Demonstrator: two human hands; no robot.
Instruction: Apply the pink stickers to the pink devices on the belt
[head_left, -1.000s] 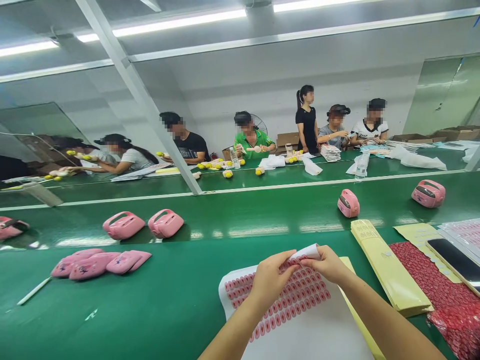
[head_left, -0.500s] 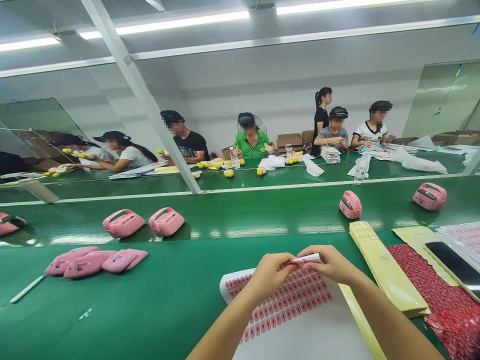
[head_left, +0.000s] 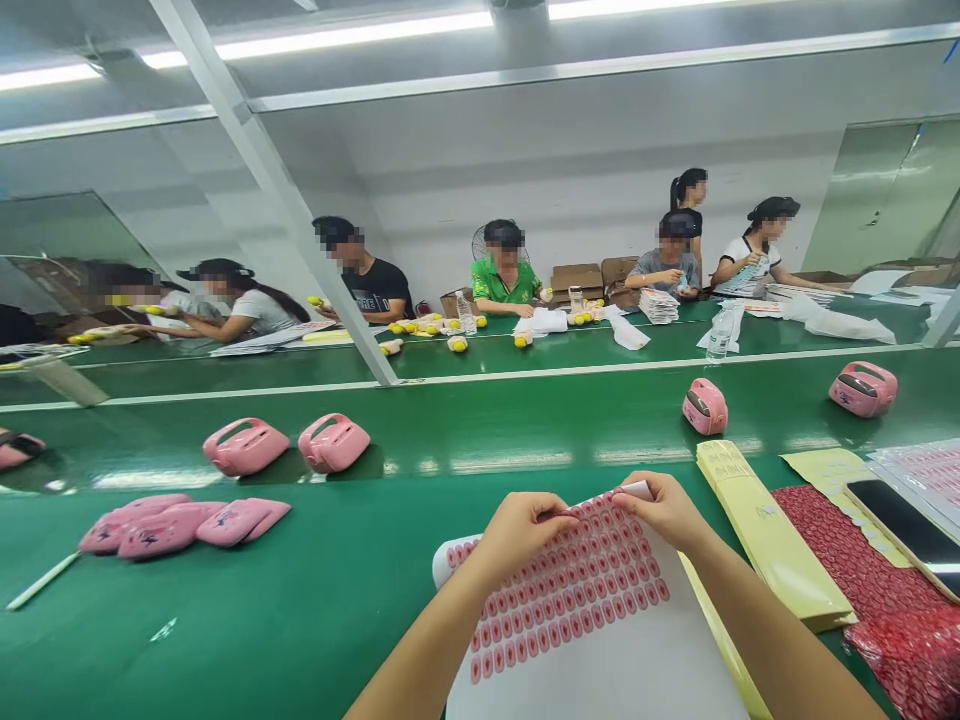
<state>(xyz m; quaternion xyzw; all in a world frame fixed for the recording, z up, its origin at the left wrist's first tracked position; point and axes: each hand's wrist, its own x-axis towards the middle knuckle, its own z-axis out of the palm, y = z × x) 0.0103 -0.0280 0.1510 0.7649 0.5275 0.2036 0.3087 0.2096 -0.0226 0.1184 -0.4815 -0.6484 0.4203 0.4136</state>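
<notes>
A white sticker sheet (head_left: 585, 665) with rows of small pink oval stickers lies below my hands, its far edge lifted. My left hand (head_left: 521, 530) is closed in a pinch at the sheet's upper edge, thumb and forefinger over the top row. At the upper right corner my right hand (head_left: 664, 510) pinches the same sheet, fingertips near the end of the top row. Whether a single sticker is between the fingertips is too small to tell. Under the sheet's right side a yellow strip (head_left: 720, 625) shows.
Pink shell pieces (head_left: 169, 528) and a white stick (head_left: 43, 580) lie left. Several pink handled casings (head_left: 246, 447) stand on the green belt (head_left: 480, 430). To the right are folded yellow paper (head_left: 772, 540), red bubble wrap (head_left: 817, 530) and a phone (head_left: 904, 530). Co-workers sit opposite.
My hands have moved apart along the sheet's top edge. The curled corner has opened out, showing more of the top row. Across the bench, the standing person has moved right.
</notes>
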